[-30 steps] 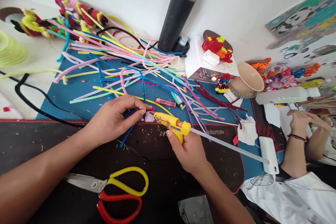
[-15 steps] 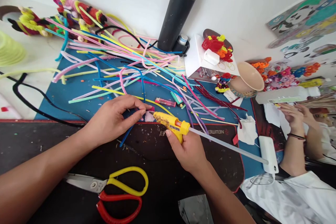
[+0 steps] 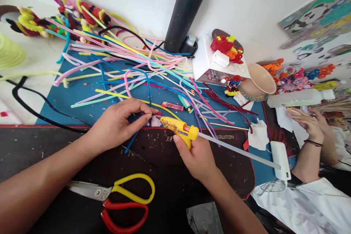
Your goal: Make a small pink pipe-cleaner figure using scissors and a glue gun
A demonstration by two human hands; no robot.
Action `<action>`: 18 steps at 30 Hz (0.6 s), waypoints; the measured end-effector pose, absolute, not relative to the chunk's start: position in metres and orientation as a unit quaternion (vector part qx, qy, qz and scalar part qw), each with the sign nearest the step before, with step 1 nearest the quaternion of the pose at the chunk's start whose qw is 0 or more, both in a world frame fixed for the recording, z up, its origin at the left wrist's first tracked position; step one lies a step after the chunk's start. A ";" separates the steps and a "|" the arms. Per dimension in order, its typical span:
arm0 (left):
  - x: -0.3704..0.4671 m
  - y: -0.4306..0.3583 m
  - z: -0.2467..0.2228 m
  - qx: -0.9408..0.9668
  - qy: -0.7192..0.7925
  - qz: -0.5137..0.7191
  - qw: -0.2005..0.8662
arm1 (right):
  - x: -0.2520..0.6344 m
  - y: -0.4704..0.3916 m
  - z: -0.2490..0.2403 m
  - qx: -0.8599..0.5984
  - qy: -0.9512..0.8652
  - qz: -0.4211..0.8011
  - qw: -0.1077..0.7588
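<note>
My right hand (image 3: 197, 157) is wrapped around a yellow hot glue gun (image 3: 175, 126), a long translucent glue stick (image 3: 236, 148) jutting from its back end. The gun's nozzle points left towards my left hand (image 3: 124, 120), whose thumb and index finger are pinched together. Whatever lies between those fingertips is too small to make out. Just beyond them, by the nozzle, is a small pinkish block (image 3: 156, 121). A blue pipe cleaner (image 3: 132, 140) runs beneath my left hand. Scissors (image 3: 109, 193) with one yellow and one red handle rest on the black mat in front of me.
Many coloured pipe cleaners (image 3: 123, 53) are heaped on the blue mat behind my hands, with a pink lighter (image 3: 172, 106). A black flask (image 3: 185, 14) and white box (image 3: 203, 58) stand at the back. At right are another person's hands (image 3: 307, 124) and a white power bank (image 3: 280, 161).
My hands and the glue gun hold nearly the same position. The other person's hands at the right have shifted slightly.
</note>
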State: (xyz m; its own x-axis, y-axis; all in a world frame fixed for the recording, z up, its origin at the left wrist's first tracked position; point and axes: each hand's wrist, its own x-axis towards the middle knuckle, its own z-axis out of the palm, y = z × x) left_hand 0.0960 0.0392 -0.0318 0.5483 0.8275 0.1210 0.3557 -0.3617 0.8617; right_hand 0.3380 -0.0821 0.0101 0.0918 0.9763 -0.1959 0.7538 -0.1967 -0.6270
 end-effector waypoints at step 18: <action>0.096 0.039 -0.029 0.772 0.385 0.287 0.417 | 0.341 -0.083 0.015 -0.730 -0.577 0.328 0.162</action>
State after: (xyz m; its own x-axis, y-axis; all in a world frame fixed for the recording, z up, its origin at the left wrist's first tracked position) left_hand 0.0963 0.0387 -0.0287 0.5392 0.8333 0.1215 0.3556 -0.3561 0.8641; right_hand 0.3413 -0.0832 0.0148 0.1195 0.9491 -0.2914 0.7367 -0.2815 -0.6148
